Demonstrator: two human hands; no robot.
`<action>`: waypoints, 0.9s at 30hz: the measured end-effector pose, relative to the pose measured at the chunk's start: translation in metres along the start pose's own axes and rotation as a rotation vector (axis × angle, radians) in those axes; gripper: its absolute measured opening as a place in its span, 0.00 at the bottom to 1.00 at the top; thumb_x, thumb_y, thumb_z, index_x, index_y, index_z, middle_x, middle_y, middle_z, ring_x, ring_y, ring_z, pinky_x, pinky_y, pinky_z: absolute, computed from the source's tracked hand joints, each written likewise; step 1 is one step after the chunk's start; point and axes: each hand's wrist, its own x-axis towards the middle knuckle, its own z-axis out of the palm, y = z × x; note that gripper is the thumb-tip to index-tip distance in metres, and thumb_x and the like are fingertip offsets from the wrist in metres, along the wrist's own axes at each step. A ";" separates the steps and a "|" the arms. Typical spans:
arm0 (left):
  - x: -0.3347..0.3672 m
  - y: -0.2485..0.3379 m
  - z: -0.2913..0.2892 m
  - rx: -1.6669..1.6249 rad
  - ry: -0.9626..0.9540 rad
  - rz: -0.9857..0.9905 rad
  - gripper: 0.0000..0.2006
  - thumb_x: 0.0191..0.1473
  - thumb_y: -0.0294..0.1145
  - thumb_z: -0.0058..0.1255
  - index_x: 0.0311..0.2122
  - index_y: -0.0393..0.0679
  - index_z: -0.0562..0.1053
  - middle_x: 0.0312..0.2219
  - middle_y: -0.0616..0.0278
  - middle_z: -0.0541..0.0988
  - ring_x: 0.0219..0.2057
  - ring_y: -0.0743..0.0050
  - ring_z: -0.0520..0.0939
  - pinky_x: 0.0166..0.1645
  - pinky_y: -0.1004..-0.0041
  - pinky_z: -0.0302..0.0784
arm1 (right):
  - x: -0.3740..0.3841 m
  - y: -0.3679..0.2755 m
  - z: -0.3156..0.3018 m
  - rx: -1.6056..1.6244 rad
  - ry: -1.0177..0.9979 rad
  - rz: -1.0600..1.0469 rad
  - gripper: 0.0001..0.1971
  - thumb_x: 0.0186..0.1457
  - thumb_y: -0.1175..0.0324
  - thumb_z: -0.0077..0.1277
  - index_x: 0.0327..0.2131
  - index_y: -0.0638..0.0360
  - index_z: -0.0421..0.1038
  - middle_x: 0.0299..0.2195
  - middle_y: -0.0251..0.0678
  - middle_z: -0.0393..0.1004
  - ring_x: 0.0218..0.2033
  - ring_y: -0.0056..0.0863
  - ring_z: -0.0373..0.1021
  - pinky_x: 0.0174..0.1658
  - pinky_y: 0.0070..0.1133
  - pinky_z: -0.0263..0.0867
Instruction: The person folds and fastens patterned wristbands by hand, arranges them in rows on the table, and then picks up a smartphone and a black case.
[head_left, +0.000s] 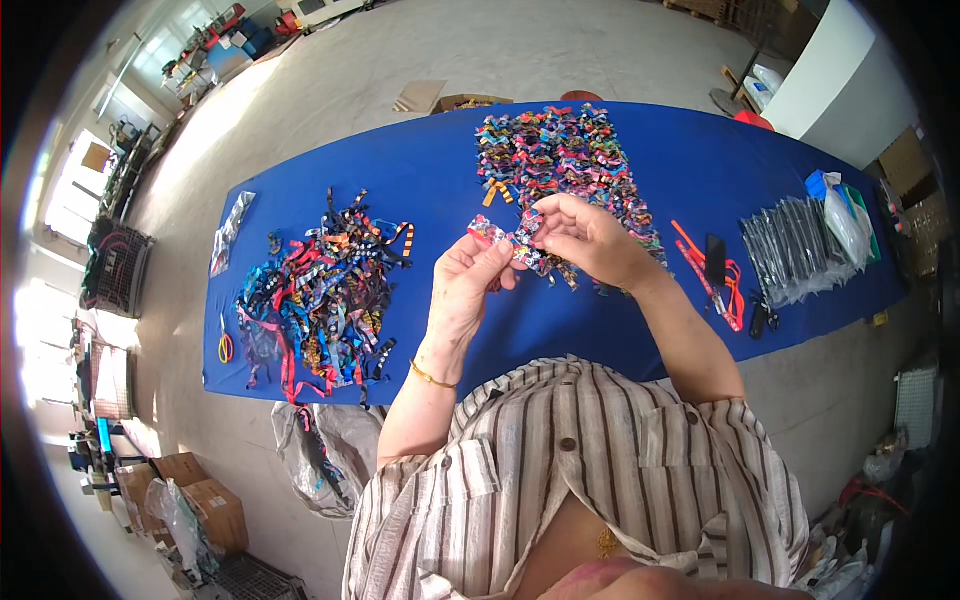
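Above the blue table [440, 170] I hold a printed ribbon tied like a bow [530, 257], patterned in red, white, blue and black. My left hand [463, 285] pinches its middle between thumb and fingers. The fingertips of my right hand [592, 243] are closed on its right side, partly covering the ribbon. Just beyond my hands, rows of similar colourful bows [555, 150] cover part of the table. A yellow-and-black ribbon piece [495, 190] lies beside them. Left of my left hand is a tangled heap of loose ribbon strips [335, 290].
Yellow-handled scissors [226, 345] and a clear plastic bag [232, 232] lie at the table's left. To the right are a red lanyard [733, 290], a dark phone [715, 258] and stacked plastic-wrapped packets [800, 250]. A large plastic sack [300, 455] stands below the near-left edge.
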 end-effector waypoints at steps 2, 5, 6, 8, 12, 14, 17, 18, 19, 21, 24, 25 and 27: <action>-0.001 -0.001 0.006 -0.002 0.005 -0.015 0.06 0.58 0.32 0.55 0.34 0.42 0.75 0.26 0.64 0.82 0.21 0.86 0.75 0.26 0.85 0.64 | 0.000 -0.001 0.000 -0.008 0.011 0.027 0.14 0.57 0.76 0.47 0.48 0.66 0.67 0.39 0.34 0.73 0.40 0.17 0.70 0.46 0.18 0.67; -0.002 -0.005 0.010 0.026 0.002 -0.046 0.06 0.58 0.32 0.55 0.35 0.42 0.76 0.26 0.64 0.82 0.21 0.86 0.74 0.26 0.85 0.64 | 0.001 0.000 0.000 -0.034 0.043 -0.078 0.15 0.55 0.80 0.43 0.48 0.66 0.68 0.40 0.34 0.74 0.43 0.17 0.70 0.47 0.18 0.67; -0.002 -0.007 0.011 0.020 0.000 -0.057 0.06 0.58 0.33 0.55 0.35 0.42 0.75 0.26 0.64 0.82 0.21 0.86 0.74 0.26 0.85 0.64 | 0.000 -0.001 -0.001 -0.034 0.040 -0.076 0.15 0.55 0.80 0.43 0.48 0.66 0.68 0.40 0.34 0.74 0.43 0.17 0.70 0.47 0.18 0.67; -0.003 -0.012 0.012 0.012 0.004 -0.067 0.06 0.58 0.33 0.55 0.35 0.42 0.75 0.26 0.64 0.82 0.21 0.87 0.74 0.26 0.85 0.64 | 0.000 -0.002 -0.002 -0.064 0.004 -0.055 0.14 0.56 0.79 0.43 0.47 0.66 0.68 0.39 0.33 0.74 0.42 0.16 0.71 0.47 0.17 0.67; -0.003 -0.011 0.020 0.148 0.037 -0.019 0.08 0.59 0.35 0.53 0.36 0.41 0.73 0.26 0.63 0.82 0.22 0.87 0.74 0.27 0.85 0.65 | 0.001 0.006 -0.002 -0.089 0.050 -0.063 0.13 0.57 0.78 0.43 0.45 0.65 0.70 0.36 0.31 0.74 0.36 0.12 0.69 0.41 0.15 0.67; -0.005 -0.009 0.022 0.207 0.057 -0.007 0.09 0.60 0.35 0.52 0.36 0.40 0.73 0.27 0.63 0.82 0.23 0.86 0.75 0.28 0.85 0.66 | 0.004 0.015 -0.002 -0.178 0.096 0.006 0.11 0.59 0.77 0.43 0.44 0.62 0.72 0.33 0.28 0.73 0.31 0.10 0.66 0.35 0.13 0.64; -0.008 -0.011 0.018 0.222 0.090 0.108 0.11 0.65 0.36 0.42 0.41 0.40 0.71 0.32 0.58 0.81 0.27 0.81 0.78 0.35 0.81 0.72 | 0.008 0.023 0.007 -0.167 0.162 -0.144 0.11 0.60 0.75 0.42 0.44 0.60 0.72 0.31 0.26 0.73 0.27 0.09 0.62 0.30 0.12 0.60; -0.009 -0.009 0.017 0.221 0.092 0.107 0.11 0.65 0.36 0.42 0.41 0.40 0.71 0.32 0.58 0.81 0.27 0.81 0.78 0.35 0.81 0.72 | 0.008 0.024 0.009 -0.167 0.161 -0.143 0.11 0.60 0.75 0.42 0.44 0.60 0.72 0.31 0.26 0.73 0.27 0.09 0.62 0.30 0.12 0.60; -0.009 -0.007 0.017 0.172 0.089 0.075 0.11 0.65 0.35 0.40 0.41 0.39 0.70 0.32 0.57 0.81 0.28 0.79 0.79 0.36 0.80 0.73 | 0.009 0.026 0.010 -0.127 0.181 -0.168 0.11 0.61 0.75 0.42 0.44 0.60 0.72 0.32 0.25 0.73 0.27 0.08 0.63 0.31 0.12 0.61; -0.010 -0.005 0.014 0.122 0.085 0.043 0.11 0.66 0.34 0.38 0.41 0.39 0.70 0.31 0.56 0.81 0.28 0.77 0.79 0.37 0.79 0.74 | 0.011 0.029 0.013 -0.089 0.201 -0.192 0.11 0.62 0.75 0.41 0.44 0.60 0.72 0.32 0.25 0.74 0.27 0.08 0.64 0.31 0.12 0.62; -0.009 -0.005 0.008 0.051 0.046 0.048 0.11 0.65 0.33 0.35 0.41 0.38 0.69 0.31 0.54 0.81 0.29 0.73 0.80 0.37 0.77 0.75 | 0.013 0.029 0.016 -0.137 0.217 -0.277 0.11 0.62 0.76 0.40 0.44 0.60 0.72 0.34 0.27 0.75 0.31 0.11 0.68 0.35 0.13 0.65; -0.010 -0.003 0.005 0.056 0.049 0.042 0.11 0.65 0.32 0.36 0.41 0.38 0.69 0.32 0.53 0.81 0.29 0.72 0.81 0.37 0.76 0.76 | 0.011 0.024 0.019 -0.156 0.194 -0.196 0.11 0.62 0.76 0.40 0.44 0.61 0.72 0.36 0.28 0.75 0.35 0.13 0.69 0.39 0.15 0.66; -0.010 -0.002 0.003 0.059 0.047 0.034 0.10 0.65 0.32 0.36 0.41 0.38 0.69 0.32 0.52 0.81 0.29 0.71 0.81 0.36 0.75 0.76 | 0.012 0.022 0.021 -0.176 0.175 -0.114 0.11 0.62 0.76 0.40 0.44 0.61 0.72 0.37 0.30 0.76 0.38 0.15 0.70 0.43 0.16 0.67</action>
